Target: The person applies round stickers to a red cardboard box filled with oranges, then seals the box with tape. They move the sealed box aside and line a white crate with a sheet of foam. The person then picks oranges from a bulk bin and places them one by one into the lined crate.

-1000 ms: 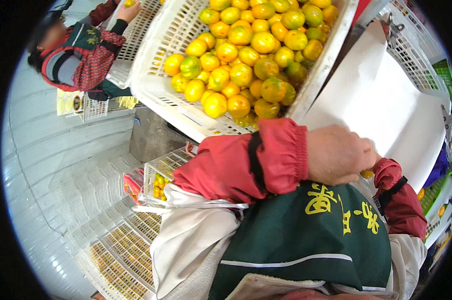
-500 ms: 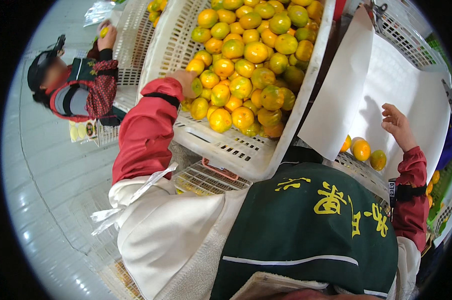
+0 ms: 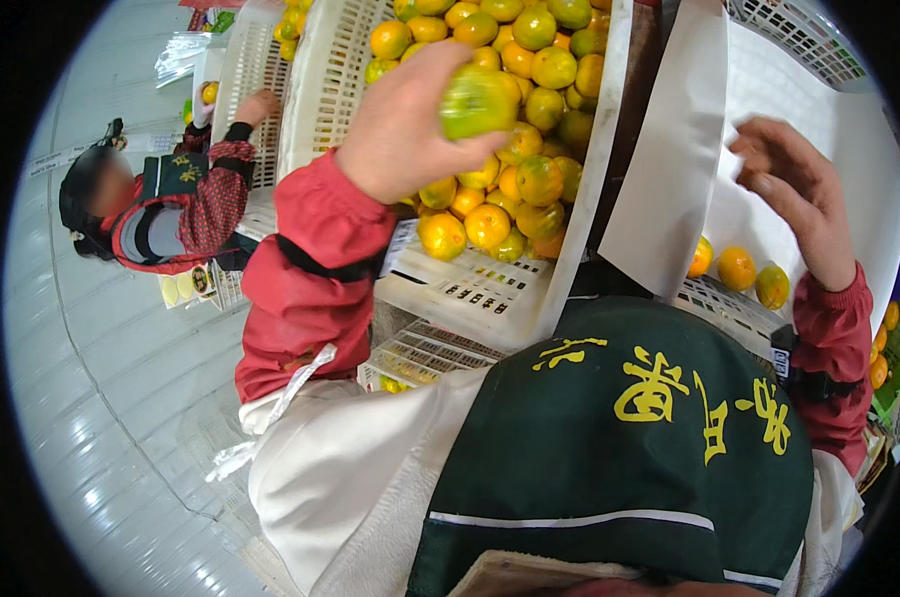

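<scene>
My left hand (image 3: 410,124) is closed around a greenish-yellow citrus fruit (image 3: 478,99), lifted just above a white plastic crate (image 3: 490,298) heaped with several orange and green citrus fruits (image 3: 515,179). My right hand (image 3: 798,194) hangs with its fingers apart over a second white crate (image 3: 728,303) lined with white paper (image 3: 669,179); it holds nothing. Three citrus fruits (image 3: 736,267) lie at the bottom of that lined crate, just left of my right wrist. Both arms wear red sleeves, and a dark green apron with yellow characters covers my front.
Another person (image 3: 162,214) in a red patterned top and dark apron works at the left, a hand reaching up at a further white crate (image 3: 236,70) of fruit. More empty crates (image 3: 420,353) sit below. The floor (image 3: 112,398) is pale grey.
My left hand has picked a fruit out of the heap and lifted it. My right hand has moved up and closer over the paper-lined crate. The view has tilted nearer to the crates.
</scene>
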### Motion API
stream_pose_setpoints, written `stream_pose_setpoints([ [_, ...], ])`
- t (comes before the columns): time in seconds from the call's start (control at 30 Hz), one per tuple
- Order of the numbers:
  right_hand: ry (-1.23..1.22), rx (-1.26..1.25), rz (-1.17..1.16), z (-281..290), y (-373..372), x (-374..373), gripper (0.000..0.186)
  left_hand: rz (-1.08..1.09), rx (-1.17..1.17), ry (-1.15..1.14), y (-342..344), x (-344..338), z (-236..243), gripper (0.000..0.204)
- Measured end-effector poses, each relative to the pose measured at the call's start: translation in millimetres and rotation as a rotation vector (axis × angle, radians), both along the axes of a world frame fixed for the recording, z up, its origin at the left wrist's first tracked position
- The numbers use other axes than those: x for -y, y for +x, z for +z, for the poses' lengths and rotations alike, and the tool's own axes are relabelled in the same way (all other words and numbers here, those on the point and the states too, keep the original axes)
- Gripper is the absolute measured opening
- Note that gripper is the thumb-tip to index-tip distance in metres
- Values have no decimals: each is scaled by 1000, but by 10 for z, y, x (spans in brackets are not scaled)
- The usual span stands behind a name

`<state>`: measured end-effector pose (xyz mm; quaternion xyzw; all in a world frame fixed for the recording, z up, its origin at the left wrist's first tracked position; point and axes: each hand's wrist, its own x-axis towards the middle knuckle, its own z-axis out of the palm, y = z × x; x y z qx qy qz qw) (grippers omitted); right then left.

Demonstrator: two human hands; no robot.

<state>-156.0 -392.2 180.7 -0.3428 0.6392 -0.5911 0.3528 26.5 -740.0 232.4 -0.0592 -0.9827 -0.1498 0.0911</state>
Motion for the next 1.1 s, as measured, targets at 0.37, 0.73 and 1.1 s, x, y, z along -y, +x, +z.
stream_pose_setpoints([
  [0.37, -107, -317, 66, 189, 248, 390, 36, 379, 396, -478, 380, 191, -278, 58],
  [0.73, 18, -3, -111, -230, 307, -149, 24, -94, 1480, -300, 555, 180, -1093, 71],
  [1.1, -86, 265, 34, -109, 320, -142, 28, -43, 271, 208, 154, -619, -51, 71],
])
